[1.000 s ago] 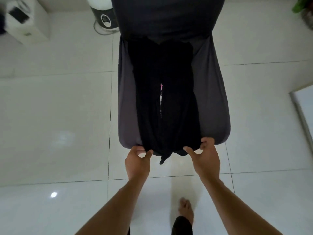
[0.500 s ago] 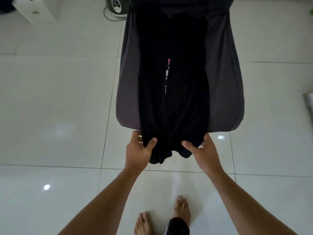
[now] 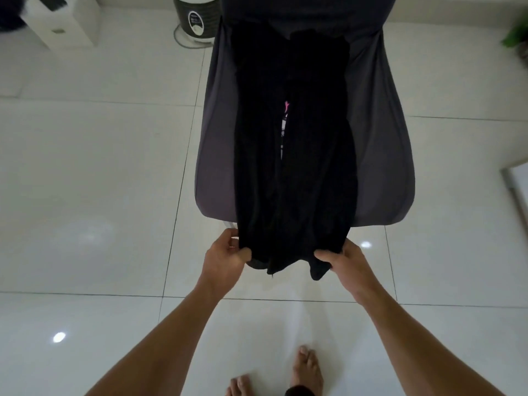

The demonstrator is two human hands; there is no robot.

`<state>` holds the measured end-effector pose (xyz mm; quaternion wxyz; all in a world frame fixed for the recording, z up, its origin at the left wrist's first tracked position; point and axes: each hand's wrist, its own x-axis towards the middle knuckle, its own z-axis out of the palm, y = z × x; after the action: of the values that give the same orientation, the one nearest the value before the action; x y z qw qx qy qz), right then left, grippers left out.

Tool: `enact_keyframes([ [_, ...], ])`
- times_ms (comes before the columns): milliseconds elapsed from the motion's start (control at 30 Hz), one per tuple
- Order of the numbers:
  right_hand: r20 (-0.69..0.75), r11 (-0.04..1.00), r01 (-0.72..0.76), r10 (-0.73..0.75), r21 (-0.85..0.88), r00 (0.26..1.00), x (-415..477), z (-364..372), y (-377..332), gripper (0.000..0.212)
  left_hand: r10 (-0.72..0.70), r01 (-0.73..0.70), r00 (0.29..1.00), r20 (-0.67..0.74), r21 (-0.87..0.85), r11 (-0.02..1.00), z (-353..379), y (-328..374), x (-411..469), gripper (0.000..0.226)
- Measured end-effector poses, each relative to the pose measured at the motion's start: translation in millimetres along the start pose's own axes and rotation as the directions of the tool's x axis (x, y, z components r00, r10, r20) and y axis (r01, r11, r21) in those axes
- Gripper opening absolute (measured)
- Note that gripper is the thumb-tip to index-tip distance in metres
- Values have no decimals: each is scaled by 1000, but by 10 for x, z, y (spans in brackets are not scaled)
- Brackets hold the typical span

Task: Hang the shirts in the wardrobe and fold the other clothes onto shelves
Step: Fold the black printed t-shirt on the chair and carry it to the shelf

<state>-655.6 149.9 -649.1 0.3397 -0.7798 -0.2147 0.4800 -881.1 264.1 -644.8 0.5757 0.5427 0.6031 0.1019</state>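
Note:
A black garment [image 3: 294, 172] lies lengthwise, folded into a narrow strip, on a grey fabric-covered seat [image 3: 380, 144]. A thin pink and white sliver shows in the gap along its middle. The garment's near end hangs over the seat's front edge. My left hand [image 3: 225, 258] pinches the near left corner between thumb and fingers. My right hand [image 3: 345, 261] grips the near right corner, thumb on top. No wardrobe or shelves are in view.
Glossy white floor tiles [image 3: 85, 195] surround the seat. A white box-shaped unit [image 3: 65, 21] stands at the far left and a round appliance on a base [image 3: 197, 21] behind the seat. A pale panel edge [image 3: 517, 184] lies at the right. My bare feet [image 3: 305, 370] stand below.
My hands keep their grip on the near end of the garment, which has been drawn slightly further over the seat's front edge. The view shifted a little; both feet now show.

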Motion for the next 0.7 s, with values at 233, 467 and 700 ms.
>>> enact_keyframes([
  [233,-65,995,-99,100,22,993,9,-43,98,3,-62,63,998,-6,35,997,-105,-134,150,17],
  [467,80,974,-212,206,81,975,-242,-7,216,16,21,-9,990,-139,87,996,-58,-128,-287,35],
  [700,-43,973,-136,146,189,988,-936,-58,4,27,-165,193,970,181,-148,970,-261,27,-852,50],
])
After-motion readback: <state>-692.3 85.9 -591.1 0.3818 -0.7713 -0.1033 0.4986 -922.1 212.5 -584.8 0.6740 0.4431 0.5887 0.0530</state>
